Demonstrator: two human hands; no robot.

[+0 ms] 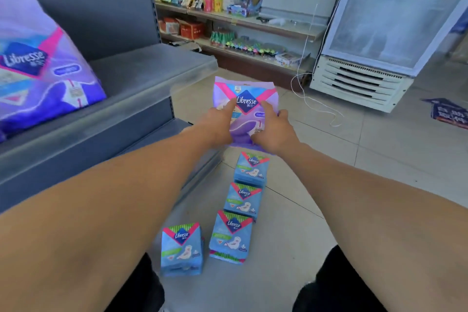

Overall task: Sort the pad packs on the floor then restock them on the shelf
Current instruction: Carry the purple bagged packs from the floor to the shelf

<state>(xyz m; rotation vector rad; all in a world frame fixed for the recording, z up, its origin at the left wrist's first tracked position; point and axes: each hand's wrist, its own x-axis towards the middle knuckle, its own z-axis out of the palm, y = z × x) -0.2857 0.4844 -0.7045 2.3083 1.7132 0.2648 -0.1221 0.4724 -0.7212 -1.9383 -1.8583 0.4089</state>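
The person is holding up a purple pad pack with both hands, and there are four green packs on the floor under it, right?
Not quite. The four small packs on the floor are blue, with only a green stripe near the top, as the head view shows. The rest is right: the left hand and the right hand both hold up the purple pad pack.

"Libresse" stands in white script on a dark blue diamond on the purple pad pack at the frame's centre, with small unreadable characters beneath. The same brand shows on the large purple pack at the left edge and on four blue packs lower centre. The floor sticker at right is illegible.
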